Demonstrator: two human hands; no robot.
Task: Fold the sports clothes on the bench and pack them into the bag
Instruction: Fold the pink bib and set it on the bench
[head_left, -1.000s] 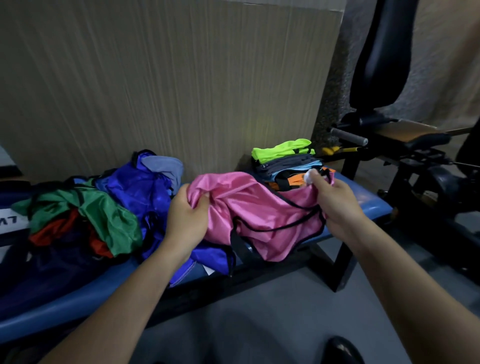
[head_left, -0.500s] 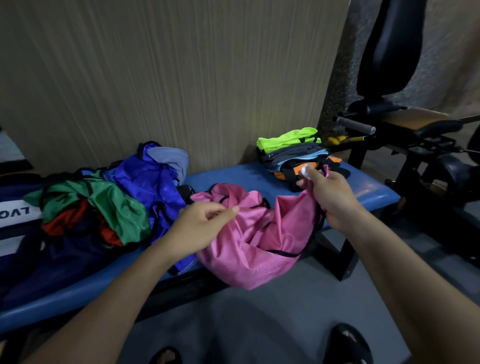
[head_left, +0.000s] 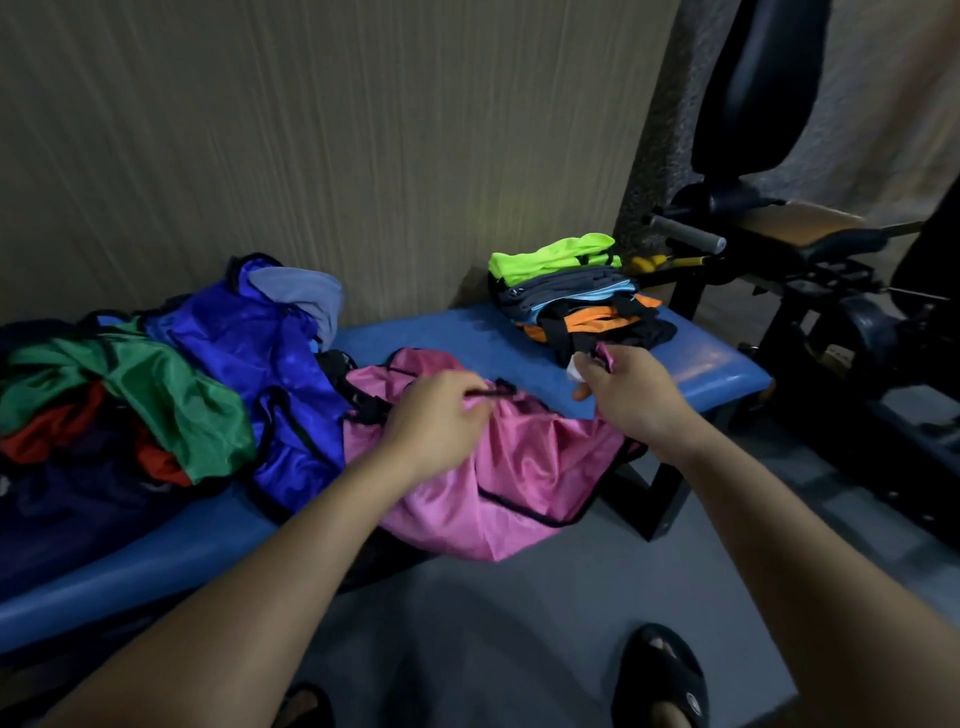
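We see the left hand pinching the pink vest's black trim. Right hand fingers clamp its far corner. Vest drapes off the table.

Beige wood-grain wall panel behind. Right of it, rough grey speckled pillar; further right, black padded exercise machine with grey foam roller handle. Below, grey floor and two black open-toed sandals.
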